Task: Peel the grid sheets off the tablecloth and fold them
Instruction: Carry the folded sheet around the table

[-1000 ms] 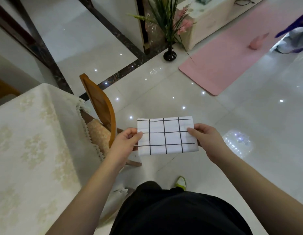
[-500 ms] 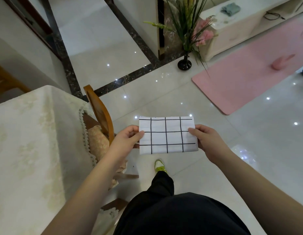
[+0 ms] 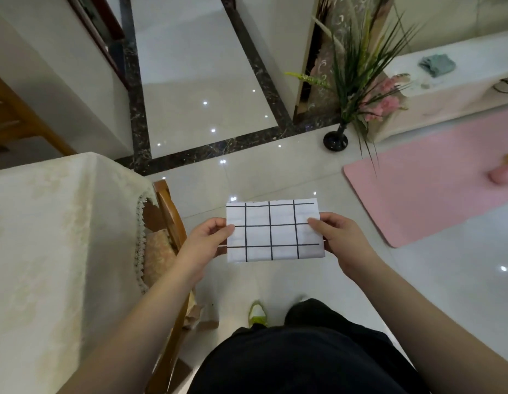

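From the head view, you are holding the grid sheet (image 3: 275, 230) in the air at the centre of the frame, above the pale tiled floor (image 3: 247, 172) and clear of the worktop. It is a white rectangle, already folded down small, with black lines crossing it into squares, and it faces up toward you, lying roughly level.

Your left hand (image 3: 203, 245) pinches the sheet's left edge: the thumb lies on top of the paper near the middle line, and the fingers (image 3: 211, 223) curl behind it. Your right hand (image 3: 342, 240) pinches the right edge the same way, thumb on the face of the sheet, the other fingers tucked underneath. Both forearms reach in from the lower corners of the frame.

The tablecloth (image 3: 48, 237), cream with a faint floral pattern and a lace trim, covers the worktop at the left of the frame, well apart from the sheet. A wooden chair (image 3: 168, 206) with a patterned cushion stands just beside the cloth's hanging edge, between it and your left hand.

At the bottom centre you can see your dark clothing and one yellow-green shoe (image 3: 257, 312) on the floor. In the upper right a black vase (image 3: 335, 139) holds long green leaves and pink flowers, next to a white low cabinet (image 3: 446, 95). A pink mat (image 3: 434, 177) lies on the floor at the right.
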### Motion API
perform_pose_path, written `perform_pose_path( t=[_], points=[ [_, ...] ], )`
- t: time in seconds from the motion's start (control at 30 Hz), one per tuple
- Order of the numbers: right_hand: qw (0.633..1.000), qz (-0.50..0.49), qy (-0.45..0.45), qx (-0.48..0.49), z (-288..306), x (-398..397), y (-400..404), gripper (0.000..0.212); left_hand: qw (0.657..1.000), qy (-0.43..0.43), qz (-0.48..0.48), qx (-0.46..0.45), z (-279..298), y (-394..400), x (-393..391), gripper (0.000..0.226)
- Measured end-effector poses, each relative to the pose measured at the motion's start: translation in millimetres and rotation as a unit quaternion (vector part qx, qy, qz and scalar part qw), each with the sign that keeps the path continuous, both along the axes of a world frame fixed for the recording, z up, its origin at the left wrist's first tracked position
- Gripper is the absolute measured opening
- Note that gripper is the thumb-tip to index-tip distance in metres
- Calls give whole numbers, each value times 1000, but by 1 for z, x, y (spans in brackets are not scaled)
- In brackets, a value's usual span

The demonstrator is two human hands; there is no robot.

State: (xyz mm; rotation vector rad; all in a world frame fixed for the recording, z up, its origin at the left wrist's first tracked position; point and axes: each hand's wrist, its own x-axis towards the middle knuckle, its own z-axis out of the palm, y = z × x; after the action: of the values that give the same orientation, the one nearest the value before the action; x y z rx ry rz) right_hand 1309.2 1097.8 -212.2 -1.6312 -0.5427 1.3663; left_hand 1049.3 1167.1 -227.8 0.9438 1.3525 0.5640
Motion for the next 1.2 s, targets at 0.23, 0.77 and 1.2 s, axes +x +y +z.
perform_pose_path(
  t=[0.23,0.77,1.2],
  points=[
    [998,62,9,-9,-14,52,81,11,998,9,62,-22,-2,49,48,11],
    [973,229,30,-14,-10,47,236,14,968,9,250,5,20,112,55,9],
    [944,329,-18,16,7,-81,377,12,937,48,341,54,14,200,-59,16]
  ],
)
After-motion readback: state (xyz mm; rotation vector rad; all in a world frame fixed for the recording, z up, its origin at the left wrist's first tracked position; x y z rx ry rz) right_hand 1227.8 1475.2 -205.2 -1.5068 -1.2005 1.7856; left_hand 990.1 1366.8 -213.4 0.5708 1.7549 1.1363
